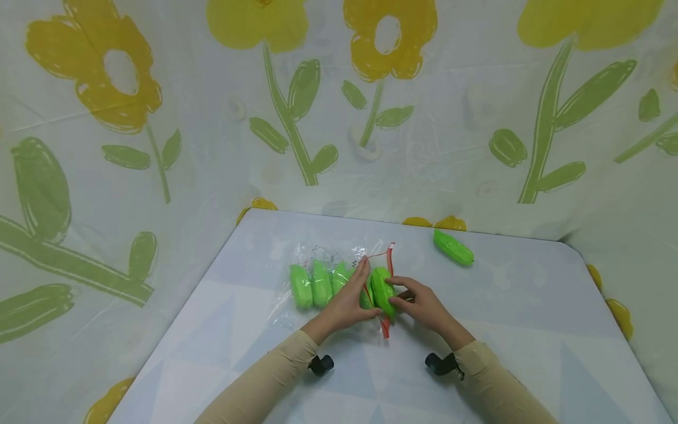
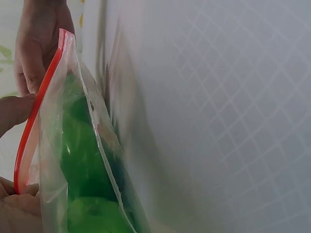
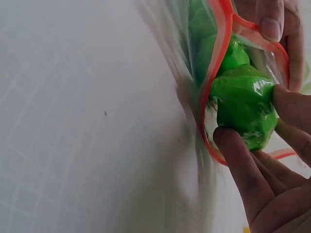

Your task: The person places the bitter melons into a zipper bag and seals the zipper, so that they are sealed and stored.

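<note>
A clear zip bag with a red zip strip lies on the table, several bright green oblong pieces side by side inside. My left hand holds the bag at its mouth, fingers and thumb on the red-edged rim, which gapes in the right wrist view. Between the thumb and fingers of my right hand is another glossy, lumpy green piece. It sits at the bag's mouth, partly within the red rim. Apart from these, one more green piece lies beyond my right hand.
The white table has pale blue triangles, and its far edge meets a hanging flower-print sheet. That sheet also closes in the left and right sides. Small black devices are worn at both wrists.
</note>
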A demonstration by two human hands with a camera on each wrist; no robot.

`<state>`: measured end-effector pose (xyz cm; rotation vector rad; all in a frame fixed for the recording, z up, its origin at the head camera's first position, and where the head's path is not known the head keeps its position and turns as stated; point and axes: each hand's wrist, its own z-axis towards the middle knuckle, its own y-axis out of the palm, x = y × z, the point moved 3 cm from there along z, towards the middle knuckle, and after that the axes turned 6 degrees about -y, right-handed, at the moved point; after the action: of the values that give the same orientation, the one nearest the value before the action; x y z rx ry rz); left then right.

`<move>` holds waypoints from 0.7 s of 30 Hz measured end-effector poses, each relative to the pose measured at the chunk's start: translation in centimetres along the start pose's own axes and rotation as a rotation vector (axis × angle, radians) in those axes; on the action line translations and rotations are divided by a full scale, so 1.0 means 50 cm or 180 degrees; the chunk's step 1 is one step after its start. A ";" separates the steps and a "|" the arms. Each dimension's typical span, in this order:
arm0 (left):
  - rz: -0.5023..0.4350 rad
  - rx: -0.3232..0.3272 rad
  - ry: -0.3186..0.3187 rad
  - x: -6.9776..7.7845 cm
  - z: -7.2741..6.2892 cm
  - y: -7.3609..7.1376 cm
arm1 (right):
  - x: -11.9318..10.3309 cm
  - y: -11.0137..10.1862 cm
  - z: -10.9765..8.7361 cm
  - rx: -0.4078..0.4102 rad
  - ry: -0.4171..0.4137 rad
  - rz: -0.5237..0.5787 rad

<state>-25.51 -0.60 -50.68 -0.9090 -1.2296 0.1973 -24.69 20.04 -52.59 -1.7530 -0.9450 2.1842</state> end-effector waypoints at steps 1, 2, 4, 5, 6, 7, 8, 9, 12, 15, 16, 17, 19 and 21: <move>-0.0011 0.0001 0.0003 0.000 0.000 0.000 | 0.000 0.001 0.001 -0.0001 0.0012 0.0014; -0.0019 0.0003 0.0010 0.000 0.000 0.000 | 0.000 0.002 0.001 0.0001 0.0023 0.0022; -0.0023 0.0009 0.0024 0.000 0.002 0.000 | -0.001 0.006 0.003 -0.0010 0.0017 0.0040; -0.0024 0.0007 0.0028 0.000 0.002 0.000 | -0.001 0.008 0.004 -0.0020 0.0008 0.0050; -0.0022 0.0009 0.0032 0.000 0.002 0.000 | -0.002 0.010 0.005 -0.0033 -0.0005 0.0061; -0.0022 0.0008 0.0035 0.001 0.003 0.000 | -0.003 0.012 0.006 -0.0042 -0.0022 0.0065; -0.0013 0.0005 0.0033 0.001 0.003 0.001 | -0.005 0.014 0.007 -0.0046 -0.0034 0.0069; -0.0004 0.0002 0.0030 0.001 0.003 0.001 | -0.006 0.015 0.008 -0.0045 -0.0047 0.0076; 0.0006 -0.0001 0.0012 0.003 0.002 0.001 | -0.011 0.020 0.011 -0.0047 -0.0061 0.0039; -0.0006 -0.0004 0.0000 0.005 0.002 0.001 | -0.015 0.024 0.014 -0.0039 -0.0065 -0.0050; -0.0010 -0.0005 -0.0004 0.005 0.002 0.001 | -0.016 0.025 0.015 -0.0043 -0.0068 -0.0067; -0.0010 -0.0005 -0.0010 0.006 0.001 0.001 | -0.016 0.026 0.015 -0.0038 -0.0074 -0.0094; -0.0018 -0.0014 -0.0026 0.007 0.001 0.001 | -0.017 0.027 0.014 -0.0029 -0.0093 -0.0105; 0.0001 -0.0026 -0.0041 0.006 0.001 0.002 | -0.016 0.028 0.014 -0.0036 -0.0110 -0.0084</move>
<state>-25.39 -0.34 -50.52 -0.9162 -1.2431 0.1989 -24.76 18.28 -52.68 -1.7029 -0.9843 2.2040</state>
